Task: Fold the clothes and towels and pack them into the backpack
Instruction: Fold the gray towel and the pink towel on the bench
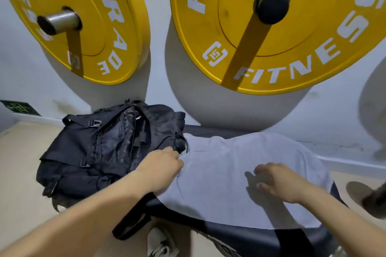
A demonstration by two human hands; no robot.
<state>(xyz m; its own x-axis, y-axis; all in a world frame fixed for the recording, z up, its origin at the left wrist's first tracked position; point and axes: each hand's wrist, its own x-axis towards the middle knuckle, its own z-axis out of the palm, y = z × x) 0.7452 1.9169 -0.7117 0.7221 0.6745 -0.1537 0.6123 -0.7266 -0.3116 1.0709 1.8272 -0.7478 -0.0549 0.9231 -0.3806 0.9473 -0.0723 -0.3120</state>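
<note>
A pale grey towel (236,169) lies spread flat across a dark padded bench (250,236). A black backpack (108,146) with straps and buckles lies at the bench's left end, its top facing the towel. My left hand (160,167) rests at the towel's left edge, right beside the backpack, with its fingers bent down onto the cloth; whether it pinches the edge is hidden. My right hand (275,181) hovers just over the middle of the towel, fingers relaxed and spread, casting a shadow on it.
Two big yellow weight plates (271,44) hang on wall pegs above the bench, with a second plate (69,16) at the left. A beige floor (18,162) surrounds the bench. A shoe (160,242) shows below the bench's near edge.
</note>
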